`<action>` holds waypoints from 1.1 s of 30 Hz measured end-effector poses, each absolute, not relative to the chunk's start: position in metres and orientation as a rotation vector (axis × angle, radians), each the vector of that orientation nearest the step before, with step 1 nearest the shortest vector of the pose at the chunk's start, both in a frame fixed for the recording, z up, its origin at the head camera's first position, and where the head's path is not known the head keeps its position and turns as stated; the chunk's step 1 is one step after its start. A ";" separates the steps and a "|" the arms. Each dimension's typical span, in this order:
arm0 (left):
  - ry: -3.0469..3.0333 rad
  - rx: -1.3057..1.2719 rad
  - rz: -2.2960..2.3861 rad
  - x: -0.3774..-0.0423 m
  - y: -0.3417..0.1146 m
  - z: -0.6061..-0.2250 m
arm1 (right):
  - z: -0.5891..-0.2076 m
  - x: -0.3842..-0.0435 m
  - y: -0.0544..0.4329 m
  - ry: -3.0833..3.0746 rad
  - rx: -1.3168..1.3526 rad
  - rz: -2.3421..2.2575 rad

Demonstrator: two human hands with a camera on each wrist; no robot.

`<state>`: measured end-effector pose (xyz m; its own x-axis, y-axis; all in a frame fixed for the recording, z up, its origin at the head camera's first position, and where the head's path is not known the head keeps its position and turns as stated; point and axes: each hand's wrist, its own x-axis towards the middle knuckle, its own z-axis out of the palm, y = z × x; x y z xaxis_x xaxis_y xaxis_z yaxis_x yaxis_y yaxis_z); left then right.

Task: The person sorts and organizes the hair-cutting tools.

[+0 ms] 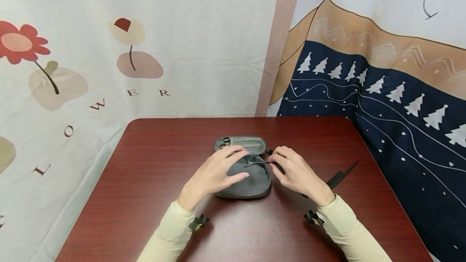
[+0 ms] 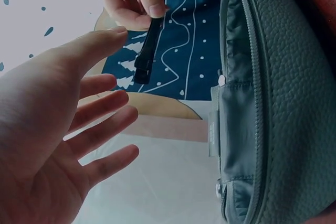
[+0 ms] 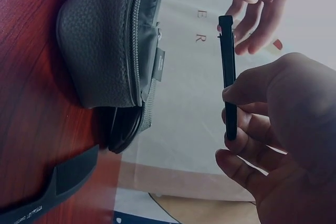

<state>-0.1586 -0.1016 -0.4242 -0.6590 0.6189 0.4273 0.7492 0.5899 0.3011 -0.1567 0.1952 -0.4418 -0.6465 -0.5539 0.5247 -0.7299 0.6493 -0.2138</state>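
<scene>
Between the thumb and fingers of my right hand (image 1: 293,171) is a slim black hair clip (image 3: 229,72), pinched near one end. The clip's forked end points left over the grey zip pouch (image 1: 244,183), which lies unzipped with its lid folded back. My left hand (image 1: 218,169) hovers above the pouch's left side, fingers spread and thumb apart, holding nothing. In the left wrist view the clip (image 2: 147,53) hangs apart from the left fingertips. Scissors (image 1: 223,142) sit in the lid, only their ring handles plainly seen.
A black comb (image 1: 336,179) lies on the red-brown table (image 1: 156,148) to the right of the right hand. Beside the pouch, a dark rounded object (image 3: 126,129) shows partly. Printed cloths (image 1: 204,51) hang behind the table.
</scene>
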 end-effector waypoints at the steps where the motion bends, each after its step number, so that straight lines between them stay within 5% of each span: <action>1: -2.542 -1.131 -0.666 -0.159 -0.101 -0.424 | -0.442 -0.156 0.195 -2.455 1.009 0.579; 33: -2.355 -1.203 -0.766 -0.164 -0.096 -0.440 | -0.444 -0.153 0.191 -2.428 1.043 0.644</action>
<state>-0.1641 -0.0965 -0.4395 -0.5578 0.6146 0.5578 0.8251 0.4832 0.2928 -0.1526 0.1907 -0.4438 -0.6311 -0.5577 0.5391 -0.7516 0.6115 -0.2474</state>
